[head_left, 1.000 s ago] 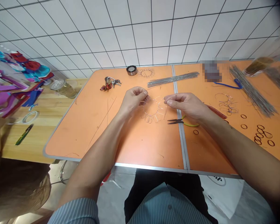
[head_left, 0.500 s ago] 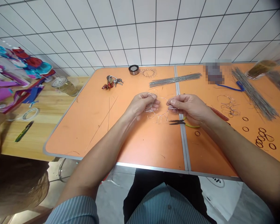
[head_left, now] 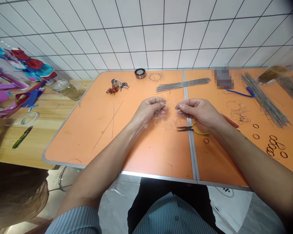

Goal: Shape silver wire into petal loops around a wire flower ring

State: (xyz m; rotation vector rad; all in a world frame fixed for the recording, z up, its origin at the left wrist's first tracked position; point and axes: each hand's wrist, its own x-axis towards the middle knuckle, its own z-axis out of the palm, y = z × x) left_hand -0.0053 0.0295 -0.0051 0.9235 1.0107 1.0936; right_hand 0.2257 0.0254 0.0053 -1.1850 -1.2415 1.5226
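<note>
A thin wire ring with looped petals (head_left: 168,120) is held between my two hands above the orange table (head_left: 136,149). My left hand (head_left: 155,107) pinches its left side between thumb and fingers. On the ring's right side, my right hand (head_left: 188,108) has thumb and fingertips closed on the wire. Pliers with yellow handles (head_left: 185,129) lie just below my right hand, across the metal seam. The red handle (head_left: 230,121) of another tool shows partly behind my right forearm.
Behind my hands lie a wire bundle (head_left: 183,84), a tape roll (head_left: 140,73) and keys (head_left: 122,85). Dark rings (head_left: 271,150) and more wires (head_left: 266,100) are on the right. A person's head (head_left: 17,191) is at lower left, near a cutter (head_left: 21,137).
Both hands stay nearly in place on the wire ring, with my left fingers slightly shifted. The view has moved a little.
</note>
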